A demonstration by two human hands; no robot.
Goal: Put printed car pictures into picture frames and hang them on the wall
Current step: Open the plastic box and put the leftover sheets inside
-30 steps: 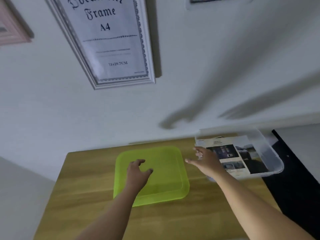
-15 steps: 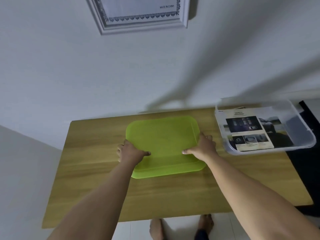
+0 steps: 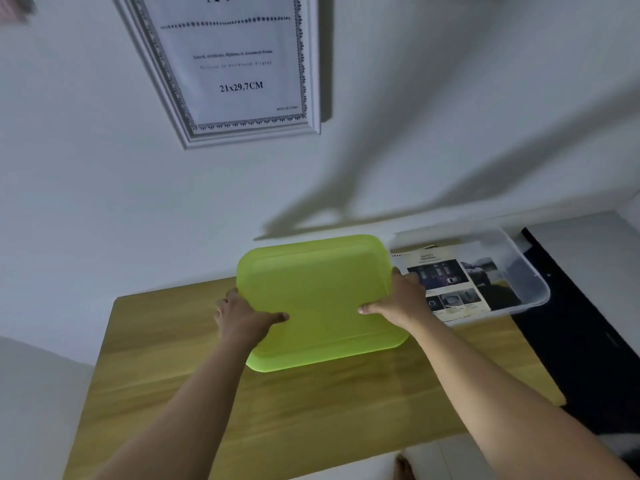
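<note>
White wall [image 3: 450, 98] is backing the wooden desk [image 3: 311, 427] and carrying a moulded white frame [image 3: 256, 131]. The smooth, round-cornered green plastic lid [image 3: 322, 299] is tilting above the desk. I think both sides should be rising evenly, away from the clear bin [image 3: 533, 271] beside it, where the glossy printed car pictures [image 3: 446, 282] are lying. The left hand [image 3: 242, 317] and right hand [image 3: 401, 299] are gripping its opposite edges, fingers [image 3: 225, 301] curled round.

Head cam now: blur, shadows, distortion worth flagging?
Head view: dim light; long arm shadows on the wall; wide-angle skews the white frame and table; top-left corner smeared; green lid, gripped by left hand and right hand, sharp; prints in the bin soft.
</note>
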